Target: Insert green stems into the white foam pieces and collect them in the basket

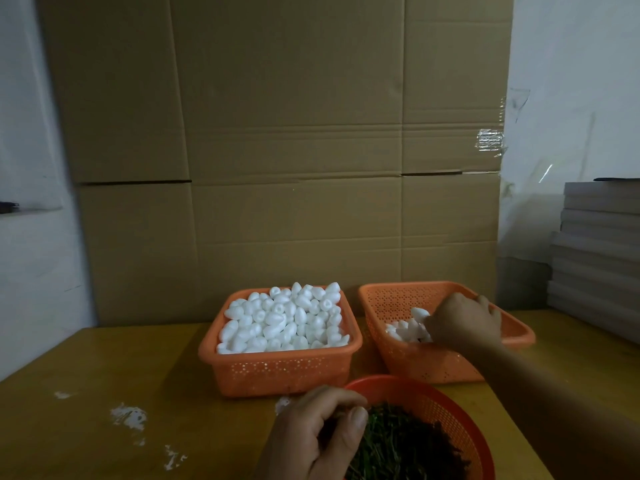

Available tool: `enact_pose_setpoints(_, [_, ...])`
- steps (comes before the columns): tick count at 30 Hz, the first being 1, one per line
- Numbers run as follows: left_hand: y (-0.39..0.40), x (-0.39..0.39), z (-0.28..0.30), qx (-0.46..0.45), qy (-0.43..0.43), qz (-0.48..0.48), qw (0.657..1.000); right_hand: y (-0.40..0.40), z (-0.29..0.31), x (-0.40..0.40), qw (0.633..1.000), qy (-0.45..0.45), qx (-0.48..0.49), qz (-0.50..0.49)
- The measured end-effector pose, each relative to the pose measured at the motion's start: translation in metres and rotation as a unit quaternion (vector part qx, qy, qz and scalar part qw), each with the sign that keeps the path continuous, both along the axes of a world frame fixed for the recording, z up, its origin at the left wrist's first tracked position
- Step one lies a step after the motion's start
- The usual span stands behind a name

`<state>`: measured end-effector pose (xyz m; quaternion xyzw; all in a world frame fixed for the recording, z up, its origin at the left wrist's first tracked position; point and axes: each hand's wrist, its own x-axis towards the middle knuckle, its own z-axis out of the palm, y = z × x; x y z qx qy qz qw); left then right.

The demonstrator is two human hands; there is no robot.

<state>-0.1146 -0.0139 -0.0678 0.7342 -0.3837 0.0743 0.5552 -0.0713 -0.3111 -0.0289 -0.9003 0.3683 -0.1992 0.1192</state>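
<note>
An orange rectangular basket (242, 368) at centre is heaped with white foam pieces (284, 318). To its right a second orange basket (388, 299) holds a small pile of foam pieces (405, 330). My right hand (464, 320) reaches into this basket and holds a foam piece (419, 313) at its fingertips. Near the bottom edge a round orange-red basket (433, 400) is full of green stems (401, 448). My left hand (318, 434) sits at its left rim, fingers curled into the stems; what it pinches is hidden.
The baskets stand on a yellow wooden table (104, 393) with white flecks (128, 415) at the left. A tall cardboard wall (284, 150) closes off the back. Stacked grey boards (599, 247) stand at the right edge.
</note>
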Motion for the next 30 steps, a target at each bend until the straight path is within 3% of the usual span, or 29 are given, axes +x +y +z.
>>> enact_pose_setpoints(8, [-0.001, -0.001, 0.002, 0.006, 0.002, 0.008, 1.000, 0.006, 0.005, 0.000, 1.000, 0.023, 0.020, 0.003])
enact_pose_setpoints(17, [0.001, -0.004, 0.005, 0.018, 0.010, 0.030, 0.999, 0.038, -0.003, -0.021, 0.983, -0.168, 0.021, 0.076])
enact_pose_setpoints(23, [0.002, 0.001, 0.004, 0.010, -0.009, 0.041, 0.999, 0.072, -0.005, -0.047, 0.944, -0.266, 0.037, 0.192])
enact_pose_setpoints(30, [0.006, 0.010, 0.005, 0.034, -0.011, 0.059, 0.998, 0.109, -0.023, -0.081, 0.930, -0.232, 0.029, 0.285])
